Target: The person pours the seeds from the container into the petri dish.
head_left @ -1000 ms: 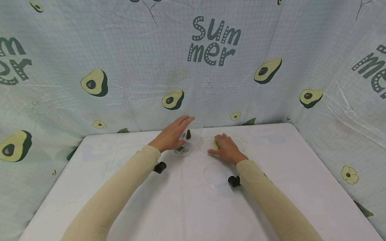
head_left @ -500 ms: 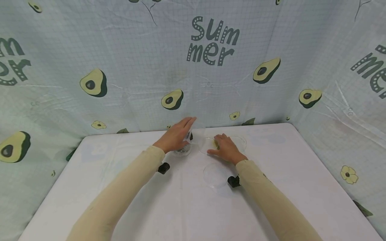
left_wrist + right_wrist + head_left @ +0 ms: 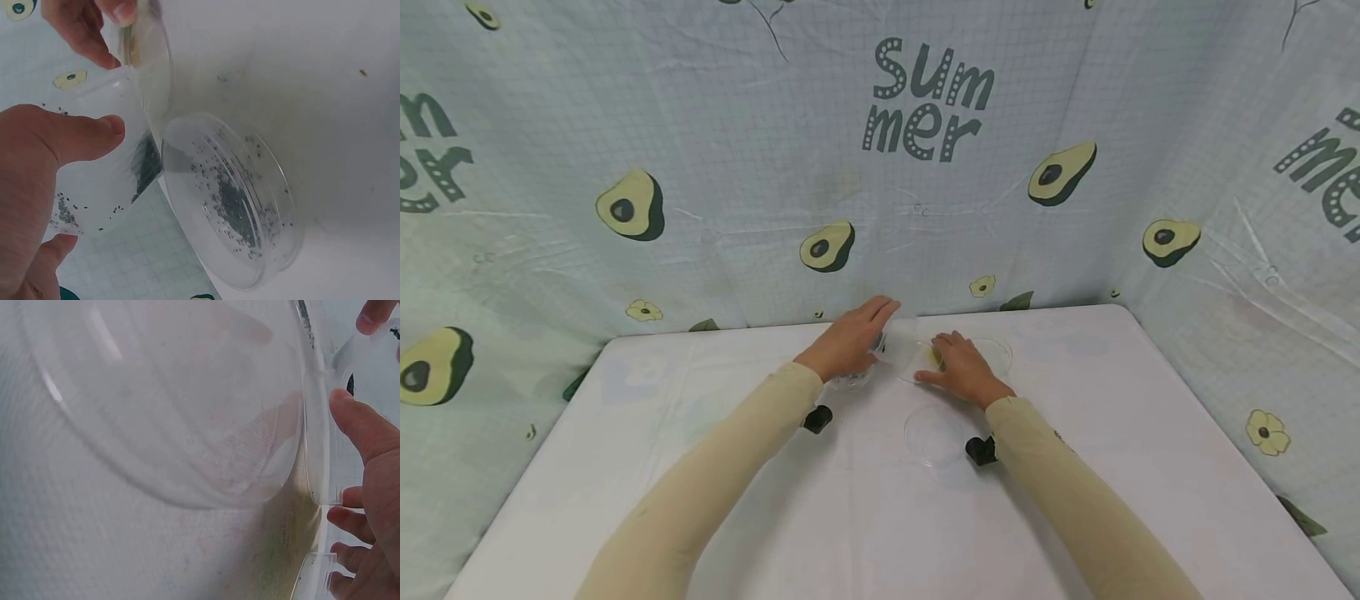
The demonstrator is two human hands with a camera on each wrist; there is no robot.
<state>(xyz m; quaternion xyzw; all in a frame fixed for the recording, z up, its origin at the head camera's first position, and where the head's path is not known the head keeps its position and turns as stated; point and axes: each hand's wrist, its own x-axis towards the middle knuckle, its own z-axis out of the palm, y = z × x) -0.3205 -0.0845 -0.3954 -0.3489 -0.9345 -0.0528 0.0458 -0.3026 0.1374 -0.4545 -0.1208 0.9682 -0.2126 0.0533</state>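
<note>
My left hand (image 3: 846, 340) holds a thin, see-through plastic container (image 3: 100, 156) between thumb and fingers. It is tilted, with black granules gathered at its lower edge and a few more clinging near the fingers. That edge comes right up to the rim of a clear petri dish (image 3: 187, 147), which holds a scatter of black granules (image 3: 234, 209). My right hand (image 3: 962, 367) grips the side of a second clear petri dish (image 3: 322, 444), thumb and fingers at its rim. Something yellow-green shows at this dish, partly hidden by the hand.
A clear round dish or lid (image 3: 936, 436) lies in front of the right hand. Another clear dish (image 3: 996, 357) stands behind it to the right. The white table (image 3: 865, 517) meets a printed cloth backdrop (image 3: 737, 167) at the back. Stray specks (image 3: 363, 73) lie on the table.
My left hand has moved right and slightly down with the see-through container, closer to the right hand, covering more of the granule dish in the head view. The right hand has stayed put.
</note>
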